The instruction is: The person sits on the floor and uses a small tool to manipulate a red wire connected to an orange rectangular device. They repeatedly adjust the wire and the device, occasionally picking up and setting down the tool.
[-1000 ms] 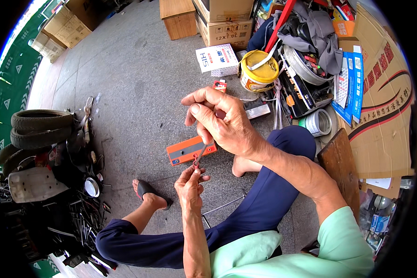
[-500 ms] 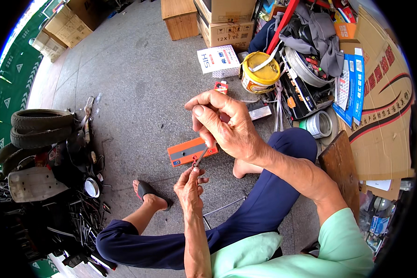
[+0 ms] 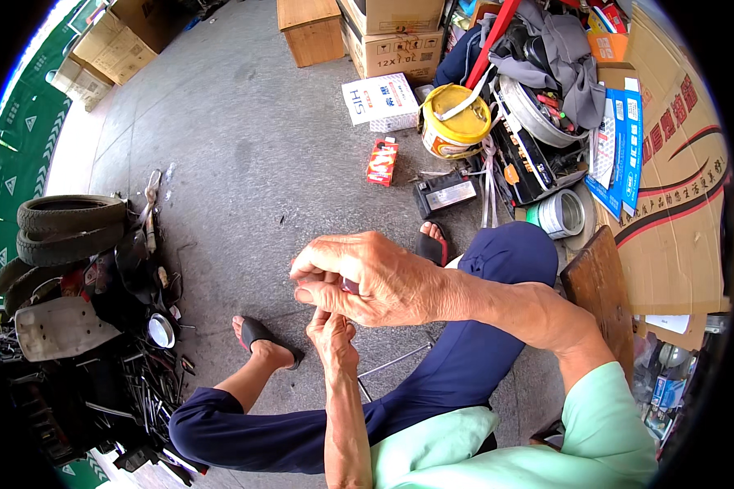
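My right hand [image 3: 363, 281] is curled just above and over my left hand [image 3: 330, 334]. A dark reddish bit [image 3: 349, 285] shows between the right hand's fingers, too little to name. The left fingers are pinched together at the right hand's underside, and what they hold is hidden. Below them, between my legs, a thin metal rod [image 3: 381, 369] lies at a slant over the grey floor [image 3: 245, 187].
Tyres [image 3: 69, 228] and scattered tools [image 3: 151, 391] are at left. Beyond my hands sit a red-white box [image 3: 382, 163], black battery [image 3: 444, 194] and yellow bucket [image 3: 453, 118]. Cartons [image 3: 391, 57] stand behind, cardboard [image 3: 669, 228] and a wooden board [image 3: 595, 285] at right.
My right hand has swung down and leftward over the left fingertips, hiding the thin metal tool and red part seen earlier. The orange-grey object behind them is now out of sight.
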Available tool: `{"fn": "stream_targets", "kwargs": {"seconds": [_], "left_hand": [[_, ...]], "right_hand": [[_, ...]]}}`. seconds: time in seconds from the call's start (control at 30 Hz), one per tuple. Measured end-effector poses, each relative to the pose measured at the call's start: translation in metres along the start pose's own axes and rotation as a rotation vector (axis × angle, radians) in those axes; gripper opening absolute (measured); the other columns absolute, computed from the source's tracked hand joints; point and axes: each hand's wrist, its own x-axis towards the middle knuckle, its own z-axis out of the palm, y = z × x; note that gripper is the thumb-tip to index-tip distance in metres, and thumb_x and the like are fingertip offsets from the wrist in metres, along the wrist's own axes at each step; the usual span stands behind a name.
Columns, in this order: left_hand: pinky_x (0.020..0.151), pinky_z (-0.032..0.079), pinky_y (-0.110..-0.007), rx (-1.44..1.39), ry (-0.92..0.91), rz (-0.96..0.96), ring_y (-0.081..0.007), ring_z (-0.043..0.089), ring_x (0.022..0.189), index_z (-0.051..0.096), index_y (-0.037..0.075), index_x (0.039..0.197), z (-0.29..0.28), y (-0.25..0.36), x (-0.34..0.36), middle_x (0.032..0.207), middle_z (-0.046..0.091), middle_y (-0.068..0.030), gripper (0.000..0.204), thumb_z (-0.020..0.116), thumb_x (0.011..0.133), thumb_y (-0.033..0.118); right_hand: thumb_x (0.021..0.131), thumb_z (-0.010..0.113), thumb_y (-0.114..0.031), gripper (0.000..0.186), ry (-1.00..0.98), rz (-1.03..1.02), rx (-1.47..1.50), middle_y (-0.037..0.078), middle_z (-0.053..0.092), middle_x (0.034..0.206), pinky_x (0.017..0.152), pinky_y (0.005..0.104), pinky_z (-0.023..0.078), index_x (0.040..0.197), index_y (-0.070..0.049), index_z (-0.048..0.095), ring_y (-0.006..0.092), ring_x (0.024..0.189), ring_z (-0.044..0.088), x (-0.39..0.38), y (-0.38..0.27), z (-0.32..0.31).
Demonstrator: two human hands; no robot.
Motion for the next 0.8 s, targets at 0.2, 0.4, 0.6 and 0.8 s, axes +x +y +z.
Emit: {"fn": "stream_targets", "kwargs": {"seconds": [0.2, 0.4, 0.6, 0.8], "left_hand": [[0.041, 0.033, -0.015, 0.071, -0.102, -0.189, -0.0080, 0.056, 0.060, 0.060, 0.000, 0.100, 0.009, -0.027, 0.025, 0.084, 0.064, -0.0039, 0.020, 0.062, 0.080, 0.005], [0.041, 0.035, -0.018, 0.170, -0.035, -0.251, -0.0098, 0.059, 0.064, 0.063, 0.002, 0.103, 0.014, -0.058, 0.053, 0.088, 0.066, -0.0043, 0.026, 0.057, 0.078, -0.001], [0.042, 0.032, -0.019, 0.170, -0.003, -0.244, -0.0085, 0.057, 0.064, 0.063, 0.002, 0.108, 0.014, -0.069, 0.067, 0.088, 0.065, -0.0036, 0.029, 0.058, 0.079, 0.001], [0.042, 0.033, -0.018, 0.175, -0.041, -0.215, -0.0095, 0.061, 0.066, 0.061, -0.002, 0.108, 0.013, -0.071, 0.067, 0.086, 0.065, -0.0051, 0.029, 0.058, 0.079, 0.001]], "right_hand": [[0.088, 0.054, -0.035, 0.034, -0.050, 0.186, -0.654, 0.014, 0.060, 0.077, 0.063, 0.0383, 0.049, 0.087, -0.001, 0.053, 0.0299, 0.073, 0.063, -0.001, 0.010, -0.005], [0.086, 0.056, -0.032, 0.035, -0.326, 0.317, -0.798, 0.017, 0.062, 0.068, 0.057, 0.0419, 0.048, 0.082, 0.003, 0.053, 0.0323, 0.065, 0.063, -0.015, 0.018, -0.016], [0.083, 0.058, -0.028, 0.031, -0.314, 0.225, -0.768, 0.017, 0.061, 0.066, 0.056, 0.0433, 0.046, 0.081, 0.002, 0.053, 0.0338, 0.065, 0.063, -0.026, 0.033, -0.010], [0.077, 0.064, -0.021, 0.025, -0.340, 0.362, -0.695, 0.016, 0.061, 0.069, 0.062, 0.0441, 0.047, 0.084, 0.001, 0.055, 0.0337, 0.067, 0.062, -0.018, 0.037, -0.010]]}}
